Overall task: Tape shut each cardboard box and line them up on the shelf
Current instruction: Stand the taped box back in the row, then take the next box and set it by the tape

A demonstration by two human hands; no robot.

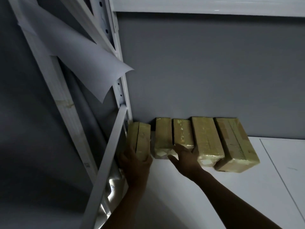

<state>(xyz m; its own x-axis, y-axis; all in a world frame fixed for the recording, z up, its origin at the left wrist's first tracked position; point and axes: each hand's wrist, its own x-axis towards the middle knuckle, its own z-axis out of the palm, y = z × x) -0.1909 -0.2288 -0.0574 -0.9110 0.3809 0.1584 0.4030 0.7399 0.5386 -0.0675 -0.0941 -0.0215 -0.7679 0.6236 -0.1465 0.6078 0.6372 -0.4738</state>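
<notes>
I judge my left hand (136,162) grips the leftmost tape-wrapped tan cardboard box (140,138) to close the gap beside it, my right hand (183,158) spread against the third box (182,134).

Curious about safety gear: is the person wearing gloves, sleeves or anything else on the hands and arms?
No. The left hand and right hand are bare, no gloves. The left forearm and right forearm show no sleeve. No watch, ring or band shows, though the light is dim.
</notes>
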